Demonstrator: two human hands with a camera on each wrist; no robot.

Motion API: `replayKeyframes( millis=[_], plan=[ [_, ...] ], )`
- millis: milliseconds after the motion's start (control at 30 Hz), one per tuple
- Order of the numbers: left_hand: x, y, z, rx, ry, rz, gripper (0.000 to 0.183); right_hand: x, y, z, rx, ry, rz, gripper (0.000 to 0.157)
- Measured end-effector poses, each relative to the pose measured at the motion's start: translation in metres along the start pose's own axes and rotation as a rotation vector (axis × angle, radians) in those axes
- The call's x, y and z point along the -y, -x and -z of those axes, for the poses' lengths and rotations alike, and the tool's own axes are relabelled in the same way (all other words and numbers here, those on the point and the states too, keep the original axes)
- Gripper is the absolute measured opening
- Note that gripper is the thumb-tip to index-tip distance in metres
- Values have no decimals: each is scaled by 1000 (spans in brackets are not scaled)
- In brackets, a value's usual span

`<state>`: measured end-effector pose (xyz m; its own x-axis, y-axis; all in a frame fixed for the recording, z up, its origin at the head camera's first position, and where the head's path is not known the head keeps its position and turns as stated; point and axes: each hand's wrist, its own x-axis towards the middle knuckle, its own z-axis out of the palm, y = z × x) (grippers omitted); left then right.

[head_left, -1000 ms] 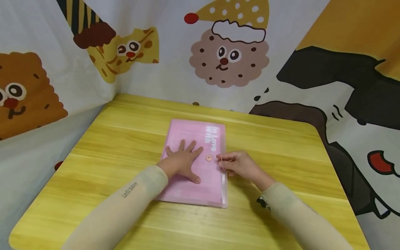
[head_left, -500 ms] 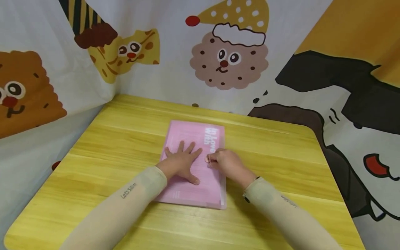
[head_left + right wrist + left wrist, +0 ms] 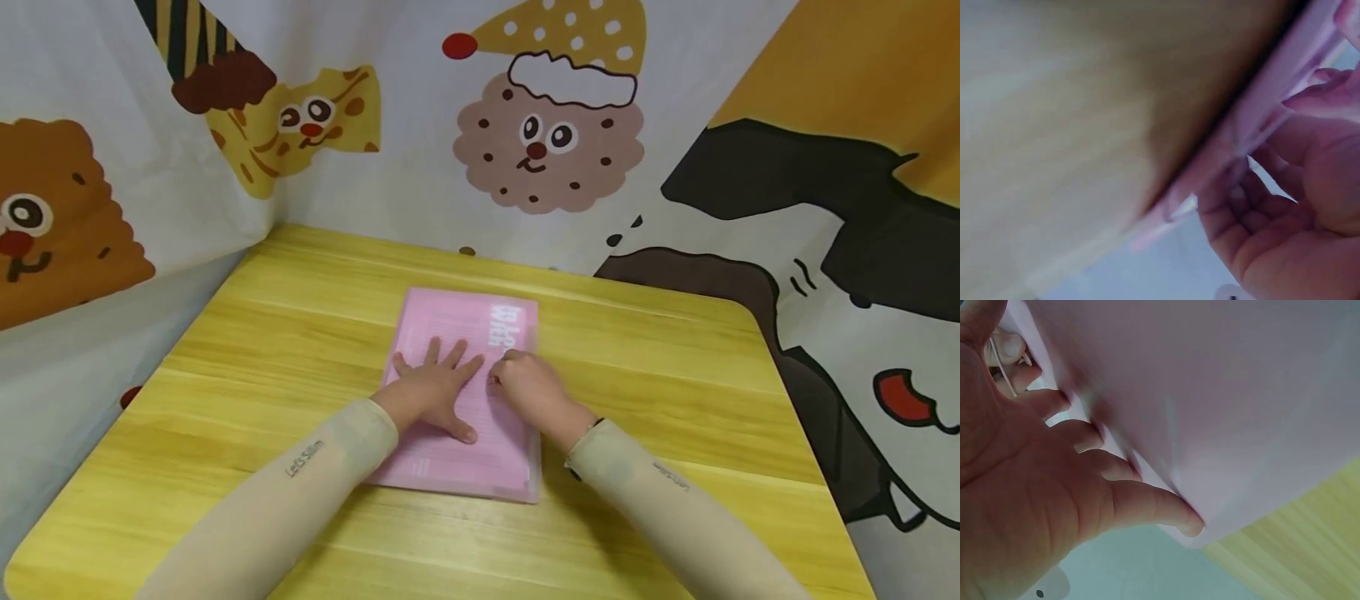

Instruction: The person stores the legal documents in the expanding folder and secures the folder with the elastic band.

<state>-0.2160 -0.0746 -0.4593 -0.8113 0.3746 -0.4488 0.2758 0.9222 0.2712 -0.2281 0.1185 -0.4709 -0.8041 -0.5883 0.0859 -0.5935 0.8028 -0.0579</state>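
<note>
A pink plastic document folder (image 3: 480,462) with white lettering lies flat on the table. My left hand (image 3: 435,390) rests on its middle, fingers spread and straight. Over the folder's right part is my right hand (image 3: 534,385), its fingers curled where the round button was visible before. The fingers hide that button in the head view. Beside the right hand's fingertips, the left wrist view shows a thin pale string (image 3: 1001,365). From the right wrist view, the right fingers (image 3: 1225,231) are bent in close at the folder's surface.
The yellow wood-grain table (image 3: 300,350) extends on all sides of the folder. Behind it and at both sides hangs a white curtain (image 3: 420,192) printed with cartoon biscuits. Both forearms reach in from the near edge.
My right hand has moved left from the folder's right edge onto the button, bringing the string with it, and its fingers have turned inward. The left hand has stayed in place.
</note>
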Motion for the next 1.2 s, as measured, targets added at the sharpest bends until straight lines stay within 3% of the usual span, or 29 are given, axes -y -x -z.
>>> replayKeyframes(
  millis=[233, 467, 967, 1200],
  plan=[
    [1, 0, -1, -12, -2, -14, 129, 16, -14, 13, 141, 198, 44, 9],
    [0, -1, -1, -10, 9, -7, 129, 29, -22, 23, 246, 145, -23, 22],
    [2, 0, -3, -8, 4, -5, 128, 28, -37, 23, 318, 62, -77, 18],
    [1, 0, -2, -10, -1, -7, 128, 23, -41, 26, 401, 22, -94, 21]
  ],
)
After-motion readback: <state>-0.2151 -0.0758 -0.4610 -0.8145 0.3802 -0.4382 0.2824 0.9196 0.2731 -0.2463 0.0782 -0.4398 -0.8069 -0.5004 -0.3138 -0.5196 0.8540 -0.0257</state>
